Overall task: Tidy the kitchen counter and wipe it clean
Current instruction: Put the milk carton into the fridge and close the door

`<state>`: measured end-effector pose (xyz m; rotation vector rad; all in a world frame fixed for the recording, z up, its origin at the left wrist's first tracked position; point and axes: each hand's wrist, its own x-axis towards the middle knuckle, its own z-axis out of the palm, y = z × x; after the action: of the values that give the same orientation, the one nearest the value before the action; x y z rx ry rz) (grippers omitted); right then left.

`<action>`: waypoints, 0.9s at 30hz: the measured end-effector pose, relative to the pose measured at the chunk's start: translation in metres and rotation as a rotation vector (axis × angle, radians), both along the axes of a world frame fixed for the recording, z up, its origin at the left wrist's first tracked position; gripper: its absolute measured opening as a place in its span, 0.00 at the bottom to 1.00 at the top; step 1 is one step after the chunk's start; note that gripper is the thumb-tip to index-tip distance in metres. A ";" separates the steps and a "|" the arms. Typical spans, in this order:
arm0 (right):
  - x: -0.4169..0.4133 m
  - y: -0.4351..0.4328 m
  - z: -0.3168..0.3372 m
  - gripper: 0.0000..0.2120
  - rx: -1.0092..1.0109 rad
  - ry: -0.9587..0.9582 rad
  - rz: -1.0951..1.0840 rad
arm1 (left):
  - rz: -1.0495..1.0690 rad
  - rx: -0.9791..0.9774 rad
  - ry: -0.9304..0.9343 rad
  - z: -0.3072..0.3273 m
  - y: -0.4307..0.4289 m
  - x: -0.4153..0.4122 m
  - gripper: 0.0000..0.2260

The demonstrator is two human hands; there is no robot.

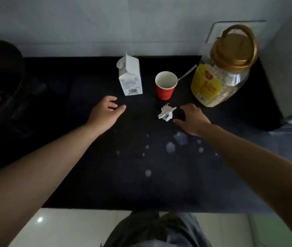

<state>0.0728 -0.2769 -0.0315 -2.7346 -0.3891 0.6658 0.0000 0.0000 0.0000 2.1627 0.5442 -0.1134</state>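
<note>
A white milk carton (130, 77) stands upright on the black counter (91, 175). To its right is a red paper cup (166, 85), empty inside, with a metal spoon (188, 73) lying behind it. A crumpled white tissue (166, 113) lies in front of the cup. Pale spilled drops (170, 147) dot the counter nearer me. My left hand (106, 114) hovers open just in front of the carton, holding nothing. Fingers spread, my right hand (192, 120) sits just right of the tissue, apart from it.
A large clear oat jar (223, 73) with a gold lid and handle stands at the back right. A grey appliance (287, 68) fills the right edge. A dark round pot (1, 82) sits far left. The white wall lies behind; pale floor (67, 229) lies below the counter's front edge.
</note>
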 end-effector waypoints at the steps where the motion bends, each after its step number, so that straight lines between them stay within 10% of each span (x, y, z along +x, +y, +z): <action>1: 0.007 0.002 -0.004 0.33 -0.013 -0.014 -0.005 | 0.019 -0.006 0.001 -0.001 0.005 0.013 0.24; 11: 0.014 0.000 -0.037 0.36 -0.064 -0.146 0.039 | -0.037 -0.055 -0.089 -0.036 0.037 0.099 0.45; 27: 0.015 -0.005 -0.048 0.35 -0.025 -0.186 0.035 | -0.111 -0.107 -0.173 -0.020 0.023 0.126 0.38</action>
<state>0.0875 -0.2816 -0.0792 -2.8289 -0.4745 0.4283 0.1264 0.0231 -0.0205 2.0736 0.3119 -0.0147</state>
